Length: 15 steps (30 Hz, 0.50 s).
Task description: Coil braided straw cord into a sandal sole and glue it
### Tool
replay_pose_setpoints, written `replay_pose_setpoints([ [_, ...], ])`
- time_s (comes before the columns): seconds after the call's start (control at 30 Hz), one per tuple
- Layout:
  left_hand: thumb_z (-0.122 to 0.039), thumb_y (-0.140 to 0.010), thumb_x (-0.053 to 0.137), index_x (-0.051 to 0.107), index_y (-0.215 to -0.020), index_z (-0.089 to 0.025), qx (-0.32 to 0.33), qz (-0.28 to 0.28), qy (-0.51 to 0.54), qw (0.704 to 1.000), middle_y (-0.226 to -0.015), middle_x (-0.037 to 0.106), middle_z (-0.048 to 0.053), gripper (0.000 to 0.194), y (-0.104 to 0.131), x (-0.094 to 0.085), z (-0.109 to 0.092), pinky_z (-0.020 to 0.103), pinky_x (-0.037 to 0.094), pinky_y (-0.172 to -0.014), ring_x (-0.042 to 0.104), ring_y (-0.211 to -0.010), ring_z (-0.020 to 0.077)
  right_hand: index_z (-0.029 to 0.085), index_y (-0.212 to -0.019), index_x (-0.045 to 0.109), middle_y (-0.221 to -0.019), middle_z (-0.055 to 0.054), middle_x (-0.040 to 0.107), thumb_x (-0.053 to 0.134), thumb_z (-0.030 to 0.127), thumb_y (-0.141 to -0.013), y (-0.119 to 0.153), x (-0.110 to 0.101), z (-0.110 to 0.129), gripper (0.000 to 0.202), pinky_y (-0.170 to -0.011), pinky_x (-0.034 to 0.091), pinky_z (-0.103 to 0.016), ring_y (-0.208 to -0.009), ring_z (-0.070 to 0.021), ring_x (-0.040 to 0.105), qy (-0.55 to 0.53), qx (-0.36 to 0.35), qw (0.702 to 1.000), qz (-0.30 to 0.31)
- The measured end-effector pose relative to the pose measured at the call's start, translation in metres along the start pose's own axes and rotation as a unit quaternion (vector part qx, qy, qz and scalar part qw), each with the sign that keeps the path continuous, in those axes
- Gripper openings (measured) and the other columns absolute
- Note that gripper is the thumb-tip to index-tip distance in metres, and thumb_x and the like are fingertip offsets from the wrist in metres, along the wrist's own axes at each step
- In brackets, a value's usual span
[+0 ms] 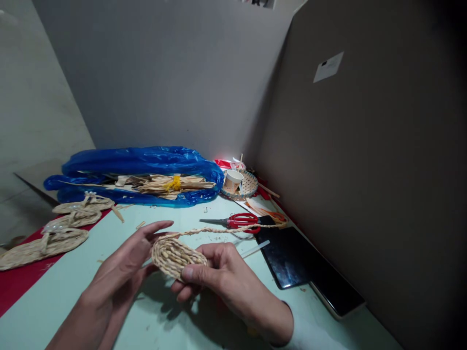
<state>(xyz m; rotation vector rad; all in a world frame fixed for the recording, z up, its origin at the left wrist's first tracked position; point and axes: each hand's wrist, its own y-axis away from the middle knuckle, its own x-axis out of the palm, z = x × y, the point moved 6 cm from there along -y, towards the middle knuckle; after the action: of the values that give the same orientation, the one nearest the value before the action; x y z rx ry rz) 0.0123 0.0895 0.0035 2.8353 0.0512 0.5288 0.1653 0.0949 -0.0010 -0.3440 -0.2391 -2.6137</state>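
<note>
Holds braided coil (174, 253) at lower centre in right hand (221, 273), beside loosely spread left hand (124, 265); likely light, springy, best pinched along edge.

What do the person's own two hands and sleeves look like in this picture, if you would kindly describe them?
Both hands are bare, with no gloves or rings showing. The right hand has a pale, long sleeve reaching the wrist. Beside the left hand, no sleeve is in view.
</note>
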Motion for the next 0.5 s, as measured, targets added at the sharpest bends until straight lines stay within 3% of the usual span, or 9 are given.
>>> replay_pose_setpoints([
  [0.07,-0.058,-0.074,0.073,0.07,-0.123,-0.029,0.032,-0.01,0.021,0.999,-0.114,0.078,0.01,0.056,-0.005,-0.006,-0.002,0.036,0.064,-0.078,0.069,-0.109,0.0367,0.008,-0.089,0.071,-0.084,-0.012,0.073,0.078,0.049,-0.073,-0.001,-0.001,0.001,0.045,-0.065,0.048,-0.022,-0.063,-0.0104,0.066,-0.009,-0.001,1.0,-0.004],
  [0.17,-0.058,-0.081,0.066,0.075,-0.109,-0.027,0.057,-0.01,-0.013,0.998,-0.119,0.077,0.007,0.043,-0.012,-0.014,-0.002,0.028,0.059,-0.089,0.063,-0.123,0.0307,0.008,-0.09,0.069,-0.084,-0.012,0.074,0.077,0.05,-0.076,-0.001,-0.002,0.0,0.045,-0.061,0.047,-0.019,-0.061,-0.0085,0.064,-0.009,-0.006,1.0,-0.008],
  [0.23,-0.056,-0.079,0.07,0.076,-0.099,-0.028,0.065,0.012,-0.044,0.997,-0.114,0.078,0.004,0.035,-0.013,-0.014,-0.003,0.025,0.058,-0.088,0.064,-0.117,0.0269,0.008,-0.091,0.067,-0.082,-0.011,0.073,0.076,0.051,-0.078,-0.001,-0.002,-0.002,0.045,-0.059,0.047,-0.018,-0.06,-0.0082,0.063,-0.002,-0.009,1.0,-0.01],
  [0.33,-0.05,-0.071,0.081,0.075,-0.092,-0.03,0.064,0.03,-0.07,0.995,-0.09,0.078,-0.001,0.029,-0.012,-0.01,-0.004,0.022,0.057,-0.074,0.068,-0.091,0.0219,0.011,-0.092,0.063,-0.08,-0.007,0.071,0.074,0.051,-0.081,-0.002,-0.002,-0.005,0.044,-0.054,0.048,-0.018,-0.057,-0.0083,0.06,0.018,-0.026,0.999,-0.024],
  [0.5,-0.04,-0.073,0.082,0.072,-0.081,-0.023,0.044,0.055,-0.098,0.993,-0.069,0.072,0.002,0.02,-0.011,-0.003,-0.001,0.027,0.056,-0.064,0.065,-0.069,0.0204,0.013,-0.096,0.062,-0.076,-0.002,0.067,0.077,0.056,-0.078,-0.005,0.002,-0.009,0.049,-0.057,0.051,-0.02,-0.058,-0.0095,0.062,0.036,-0.047,0.998,-0.017],
])
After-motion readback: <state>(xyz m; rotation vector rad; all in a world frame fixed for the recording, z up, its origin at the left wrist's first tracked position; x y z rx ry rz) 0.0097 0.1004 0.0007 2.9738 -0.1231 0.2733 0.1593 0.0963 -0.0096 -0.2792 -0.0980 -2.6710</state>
